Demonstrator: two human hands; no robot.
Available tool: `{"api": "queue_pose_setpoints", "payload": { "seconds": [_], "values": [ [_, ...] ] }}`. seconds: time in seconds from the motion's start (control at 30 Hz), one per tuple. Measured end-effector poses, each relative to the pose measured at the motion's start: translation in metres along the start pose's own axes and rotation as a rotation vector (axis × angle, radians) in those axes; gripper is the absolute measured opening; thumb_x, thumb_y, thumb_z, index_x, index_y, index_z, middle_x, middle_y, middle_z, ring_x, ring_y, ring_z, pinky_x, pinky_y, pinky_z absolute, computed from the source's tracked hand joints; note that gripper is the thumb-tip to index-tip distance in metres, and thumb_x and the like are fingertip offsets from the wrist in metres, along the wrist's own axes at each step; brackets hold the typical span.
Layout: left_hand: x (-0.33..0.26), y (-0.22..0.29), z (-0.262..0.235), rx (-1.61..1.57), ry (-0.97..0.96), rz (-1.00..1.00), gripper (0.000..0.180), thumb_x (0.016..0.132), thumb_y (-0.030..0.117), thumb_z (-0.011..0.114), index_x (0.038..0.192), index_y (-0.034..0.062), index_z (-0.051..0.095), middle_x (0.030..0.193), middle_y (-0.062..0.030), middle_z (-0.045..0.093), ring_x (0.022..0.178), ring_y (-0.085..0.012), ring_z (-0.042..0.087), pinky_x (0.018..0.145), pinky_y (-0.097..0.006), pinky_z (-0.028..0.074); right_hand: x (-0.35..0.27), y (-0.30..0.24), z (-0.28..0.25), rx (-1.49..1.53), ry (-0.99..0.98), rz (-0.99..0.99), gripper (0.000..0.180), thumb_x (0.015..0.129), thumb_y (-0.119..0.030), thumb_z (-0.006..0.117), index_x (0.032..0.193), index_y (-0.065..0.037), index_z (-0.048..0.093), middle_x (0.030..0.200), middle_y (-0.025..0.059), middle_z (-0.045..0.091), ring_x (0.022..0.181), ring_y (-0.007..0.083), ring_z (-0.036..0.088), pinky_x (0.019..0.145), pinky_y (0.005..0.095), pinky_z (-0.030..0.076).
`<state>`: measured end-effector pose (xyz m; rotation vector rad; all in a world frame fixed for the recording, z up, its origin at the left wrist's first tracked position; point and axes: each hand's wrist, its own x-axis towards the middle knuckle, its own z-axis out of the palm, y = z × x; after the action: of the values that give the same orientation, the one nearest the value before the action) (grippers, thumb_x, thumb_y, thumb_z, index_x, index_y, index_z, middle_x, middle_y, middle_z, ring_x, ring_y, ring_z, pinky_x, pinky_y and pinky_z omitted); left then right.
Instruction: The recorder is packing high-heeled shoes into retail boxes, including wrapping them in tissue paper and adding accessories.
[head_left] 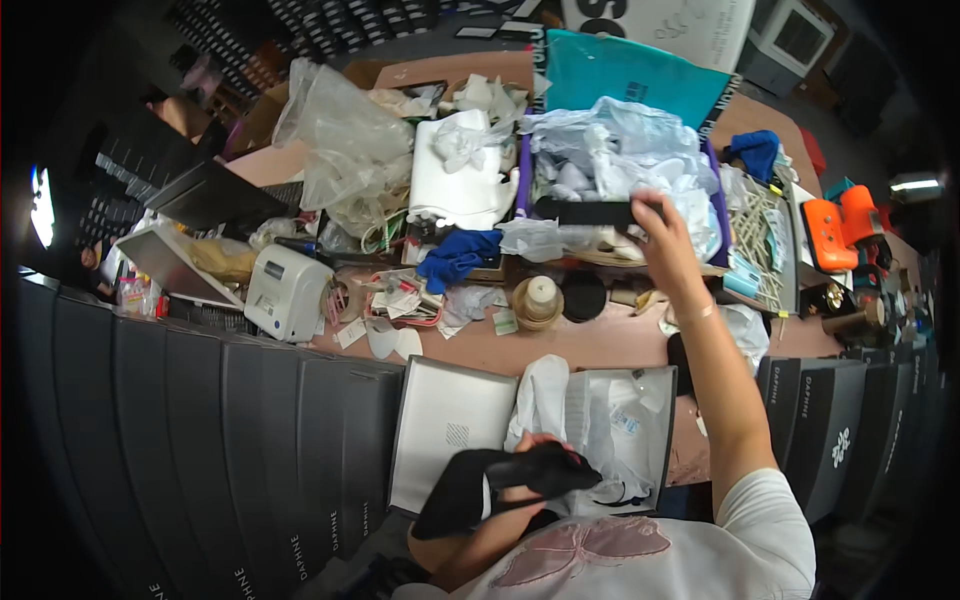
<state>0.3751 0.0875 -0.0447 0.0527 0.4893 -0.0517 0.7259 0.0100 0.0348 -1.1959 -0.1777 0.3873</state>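
Black, with a tapering tip, one shoe (532, 472) sits in a person's left hand (517, 495), its fingers curled around it and partly hidden by it. The right hand (658, 222), raised well apart over the table (470, 348), has its fingers closed on one end of a single long black bar (587, 213) whose kind cannot be made out. Just beyond the left hand are one pale lid (450, 425) and one open box (668, 425) lined with white wrapping (612, 420). Past the right hand, one purple crate (524, 170) brims with plastic bags (640, 140) too tangled to count. Two blue cloths (458, 258) lie one on each side of that hand. Left of it and nearer the person stand one white spool (541, 291), one round black disc (584, 296) and, farther left, one white printer (283, 292).
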Motion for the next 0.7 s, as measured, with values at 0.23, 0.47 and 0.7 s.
{"api": "queue_pose_setpoints", "payload": {
  "seconds": [0.23, 0.47, 0.7],
  "values": [
    [0.028, 0.001, 0.035, 0.315, -0.005, 0.041, 0.040, 0.098, 0.042, 0.039, 0.083, 0.0093, 0.056, 0.083, -0.0098, 0.062, 0.079, -0.0228, 0.060, 0.079, -0.037, 0.050, -0.255, 0.034, -0.044, 0.308, 0.067, 0.355, 0.016, 0.088, -0.012, 0.064, 0.096, -0.006, 0.051, 0.114, 0.0093, 0.056, 0.104, 0.0186, 0.056, 0.093, 0.0395, 0.048],
    [0.009, -0.029, -0.007, 0.194, -0.088, -0.026, 0.040, 0.097, 0.041, 0.049, 0.103, 0.0037, 0.062, 0.095, -0.0098, 0.066, 0.090, -0.0260, 0.065, 0.083, -0.040, 0.054, -0.334, 0.053, -0.050, -0.180, -0.074, 0.334, 0.022, 0.083, -0.011, 0.070, 0.086, -0.005, 0.049, 0.114, 0.0071, 0.051, 0.093, 0.0088, 0.050, 0.085, 0.0251, 0.043],
    [-0.011, -0.041, 0.026, 0.536, 0.040, 0.128, 0.026, 0.097, 0.030, 0.049, 0.094, 0.0070, 0.061, 0.088, -0.0037, 0.064, 0.080, -0.0155, 0.061, 0.075, -0.029, 0.050, -0.361, -0.015, -0.028, -1.162, -0.177, -0.580, 0.055, 0.069, -0.006, 0.068, 0.123, -0.009, 0.055, 0.114, 0.0135, 0.055, 0.100, 0.0298, 0.058, 0.082, 0.0377, 0.049]
  ]
}}
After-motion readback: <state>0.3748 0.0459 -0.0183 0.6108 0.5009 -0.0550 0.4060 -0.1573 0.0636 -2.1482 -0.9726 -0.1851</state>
